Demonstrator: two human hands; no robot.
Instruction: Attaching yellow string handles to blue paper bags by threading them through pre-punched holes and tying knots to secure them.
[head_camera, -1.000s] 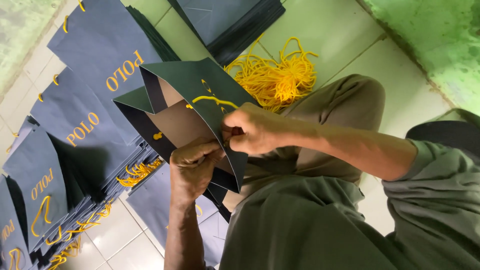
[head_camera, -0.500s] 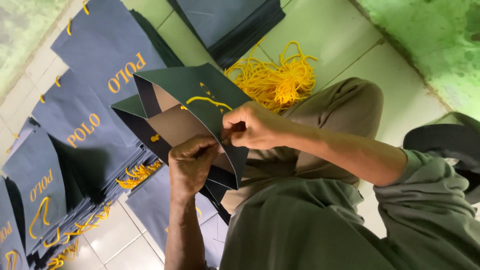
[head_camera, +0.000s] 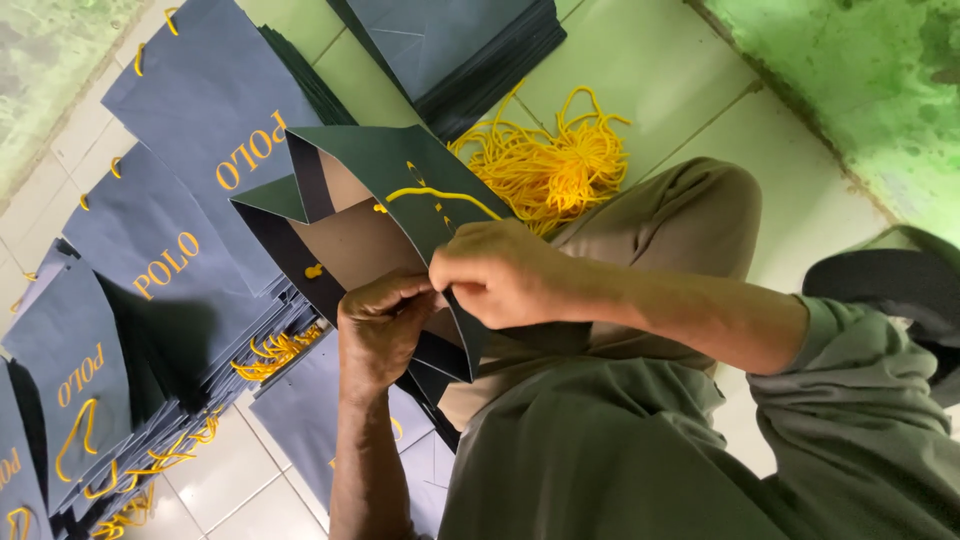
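An open dark paper bag (head_camera: 375, 170) with a brown inside rests over my lap. A yellow cord (head_camera: 440, 196) loops across its outer face, and a yellow knot (head_camera: 315, 270) shows on the far inner wall. My left hand (head_camera: 380, 325) is inside the bag's mouth, fingers pinched against the near wall. On the outside of that same wall, my right hand (head_camera: 500, 272) pinches at the spot where the cord passes through. The fingertips of both hands meet at the bag's edge, hiding the cord's end.
A heap of loose yellow cords (head_camera: 550, 160) lies on the tiled floor beyond my knee (head_camera: 700, 210). Rows of finished dark bags with yellow lettering (head_camera: 170, 260) spread at the left. A flat stack of dark bags (head_camera: 450, 45) lies at the top.
My right hand has slid down and closer to my left at the bag's near wall. The cord loop on the outer face has drawn out longer.
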